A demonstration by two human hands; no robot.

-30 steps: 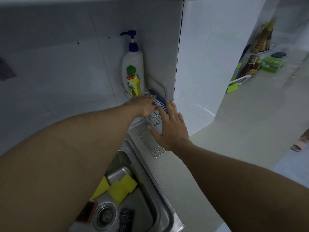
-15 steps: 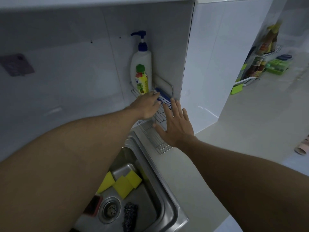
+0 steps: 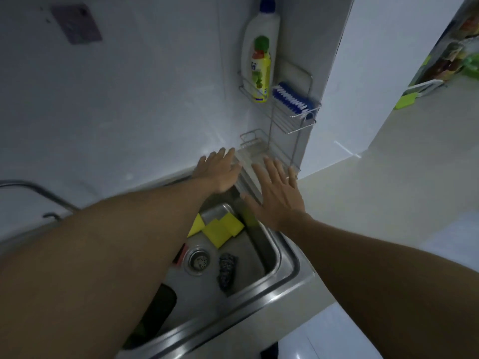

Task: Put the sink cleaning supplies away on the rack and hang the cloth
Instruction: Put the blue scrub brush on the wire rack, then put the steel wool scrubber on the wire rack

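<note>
As we look down from the head camera, our left hand (image 3: pixel 220 171) and our right hand (image 3: pixel 278 196) both hover flat with fingers straight and spread, gripping nothing. Our left hand sits over the far rim of the sink (image 3: pixel 282 257), its fingertips close to the low tier of the wire rack (image 3: pixel 294 126) in the wall corner; whether they touch it we cannot tell. Our right hand is over the sink's right rim, fingers aimed at that same low tier. The blue brush (image 3: pixel 291 98) lies on the rack's upper tier, up and to the right of both hands and well apart from them. Its long axis runs along the shelf, from upper left to lower right in the picture, with the white bristles turned toward us. Beside it to the left stand a yellow bottle (image 3: pixel 260 73) and, behind that, a white bottle (image 3: pixel 260 37), both upright. Down in the sink, below and between our forearms, yellow sponges (image 3: pixel 216 230) lie flat near the far wall, and a dark scrubber (image 3: pixel 226 270) lies just right of the drain (image 3: pixel 197 260), its long axis roughly toward us. A faucet (image 3: pixel 33 189) curves in at the left edge. A dark shape (image 3: pixel 162 304) beside our left forearm is too hidden to name.
</note>
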